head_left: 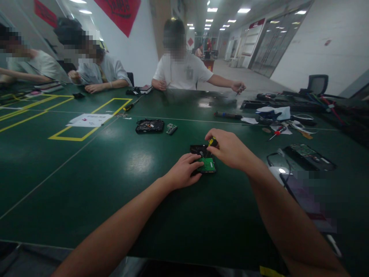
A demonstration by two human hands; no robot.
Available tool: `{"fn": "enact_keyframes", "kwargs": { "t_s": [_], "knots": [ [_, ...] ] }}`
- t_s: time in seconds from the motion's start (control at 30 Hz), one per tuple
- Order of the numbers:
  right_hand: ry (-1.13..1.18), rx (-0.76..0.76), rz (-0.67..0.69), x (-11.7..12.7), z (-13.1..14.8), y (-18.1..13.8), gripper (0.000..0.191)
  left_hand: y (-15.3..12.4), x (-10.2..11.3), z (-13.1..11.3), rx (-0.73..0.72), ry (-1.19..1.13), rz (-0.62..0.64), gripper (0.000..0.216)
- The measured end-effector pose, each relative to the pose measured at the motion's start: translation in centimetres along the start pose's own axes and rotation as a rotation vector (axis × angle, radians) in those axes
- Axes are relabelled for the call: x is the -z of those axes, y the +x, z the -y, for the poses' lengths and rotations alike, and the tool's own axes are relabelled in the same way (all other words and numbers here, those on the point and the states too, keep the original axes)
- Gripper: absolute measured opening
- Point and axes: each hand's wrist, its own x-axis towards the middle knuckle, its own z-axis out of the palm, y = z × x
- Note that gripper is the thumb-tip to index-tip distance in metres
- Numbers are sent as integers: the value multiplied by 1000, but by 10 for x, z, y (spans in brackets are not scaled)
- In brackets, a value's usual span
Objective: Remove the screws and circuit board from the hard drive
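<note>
A black hard drive (198, 149) with a green circuit board (208, 165) on top lies on the green table (121, 184) in front of me. My left hand (183, 172) rests on its near left side, fingers curled over the edge and pressing it down. My right hand (227, 149) is closed round a screwdriver with a yellow and black handle (212, 142), held upright over the drive's far right part. The tip is hidden by my fingers.
Another opened drive (149, 125) and a small green board (171, 129) lie farther back. Papers (89, 120) sit in a yellow-taped box at left. Tools, cables and a screwdriver (276, 132) lie at right, with boards (309, 156) nearer. Three people sit across the table.
</note>
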Motion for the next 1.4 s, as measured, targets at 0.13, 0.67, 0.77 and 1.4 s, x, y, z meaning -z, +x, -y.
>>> {"fn": "enact_keyframes", "kwargs": {
  "t_s": [0.13, 0.67, 0.77, 1.4],
  "knots": [
    [-18, -11, 13, 1, 6, -1, 18, 1, 3, -3, 18, 13, 20, 41],
    [38, -32, -51, 6, 3, -3, 19, 1, 10, -9, 74, 66, 100, 42],
    [11, -19, -112, 5, 4, -2, 13, 2, 12, -9, 89, 75, 107, 40],
    [16, -7, -71, 12, 11, -4, 27, -1, 16, -2, 105, 8, 104, 42]
  ]
}}
